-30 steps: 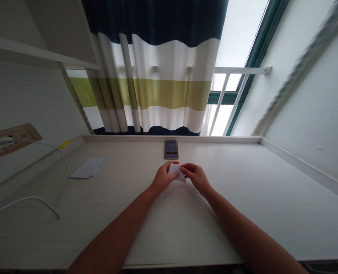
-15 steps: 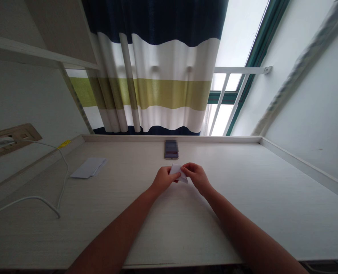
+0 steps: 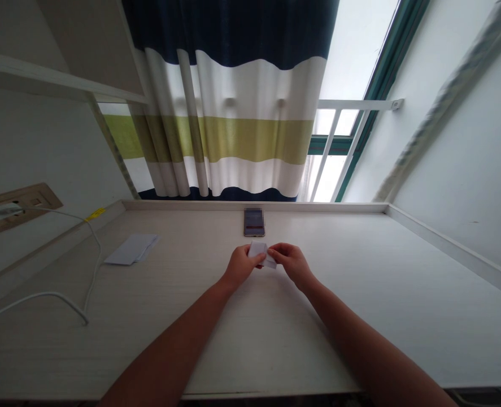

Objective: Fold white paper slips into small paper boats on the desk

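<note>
"Folded paper (image 3: 257,249), white and small: where is it?"

"Between the two hands, over the near side of the phone (image 3: 254,221). I cannot tell whether any edge touches the worktop (image 3: 360,294)."

"And the grip on each side?"

"The left hand (image 3: 240,267) is closed on it, thumb on top, fingers underneath. The right hand (image 3: 291,262) is closed too, thumb and fingers pinching the right edge, with no gap that I can see."

"What has just changed?"

"A second ago a left fingertip reached past the paper's far edge; now fingertips show below its near edge instead. The paper has also turned a little, and a crease shows across its lower right part."

"Meaning?"

"A small adjustment of hold, I'd judge. Neither hand has let go, so the paper is under control from both sides."

"Anything else moved?"

"No. The phone lies where it was, and the white sheets (image 3: 130,250) lie well off to the left, near the cable (image 3: 95,265)."
</note>
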Demonstrator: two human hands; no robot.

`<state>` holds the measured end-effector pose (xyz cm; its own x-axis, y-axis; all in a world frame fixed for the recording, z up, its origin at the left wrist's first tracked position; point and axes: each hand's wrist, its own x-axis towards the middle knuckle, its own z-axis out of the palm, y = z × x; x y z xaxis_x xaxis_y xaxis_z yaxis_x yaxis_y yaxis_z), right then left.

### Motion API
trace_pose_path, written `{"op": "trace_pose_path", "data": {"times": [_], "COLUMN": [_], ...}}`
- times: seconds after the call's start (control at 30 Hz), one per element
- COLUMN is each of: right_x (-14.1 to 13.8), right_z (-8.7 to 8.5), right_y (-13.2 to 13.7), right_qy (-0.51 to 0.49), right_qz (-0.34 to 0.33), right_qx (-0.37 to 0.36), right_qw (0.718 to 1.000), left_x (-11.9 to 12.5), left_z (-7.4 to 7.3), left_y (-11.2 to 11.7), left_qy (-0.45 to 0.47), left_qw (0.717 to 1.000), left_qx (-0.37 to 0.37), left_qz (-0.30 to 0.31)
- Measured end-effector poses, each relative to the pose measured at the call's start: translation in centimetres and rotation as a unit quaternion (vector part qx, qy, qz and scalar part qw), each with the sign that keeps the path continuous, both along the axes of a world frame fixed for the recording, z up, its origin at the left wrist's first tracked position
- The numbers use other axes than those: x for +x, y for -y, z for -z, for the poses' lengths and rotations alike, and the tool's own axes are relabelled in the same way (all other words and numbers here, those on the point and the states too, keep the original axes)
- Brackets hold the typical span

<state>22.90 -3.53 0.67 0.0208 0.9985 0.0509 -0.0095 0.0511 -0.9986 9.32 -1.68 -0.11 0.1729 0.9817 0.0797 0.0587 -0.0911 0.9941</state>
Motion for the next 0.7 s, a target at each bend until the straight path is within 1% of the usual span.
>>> {"op": "trace_pose_path", "data": {"times": [0.1,0.23,0.33,0.5,0.7], "right_x": [0.0,0.07,0.12,0.14,0.11], "right_z": [-0.08,-0.11,0.16,0.67,0.67], "right_y": [0.11,0.22,0.01,-0.44,-0.39], "right_qy": [0.002,0.004,0.01,0.023,0.036], "right_qz": [0.003,-0.012,-0.015,-0.013,-0.019], "right_qx": [-0.004,-0.009,0.004,0.034,0.044], "right_qw": [1.0,1.0,1.0,0.999,0.998], "left_x": [0.0,-0.06,-0.08,-0.09,-0.08], "left_z": [-0.09,-0.21,-0.26,-0.18,-0.1], "left_y": [0.03,-0.08,-0.15,-0.18,-0.21], "left_qy": [0.013,0.038,0.049,0.061,0.081], "left_qw": [1.0,0.999,0.998,0.997,0.995], "left_qx": [-0.011,-0.016,-0.017,-0.024,-0.032], "left_qz": [-0.006,-0.034,-0.046,-0.044,-0.047]}}
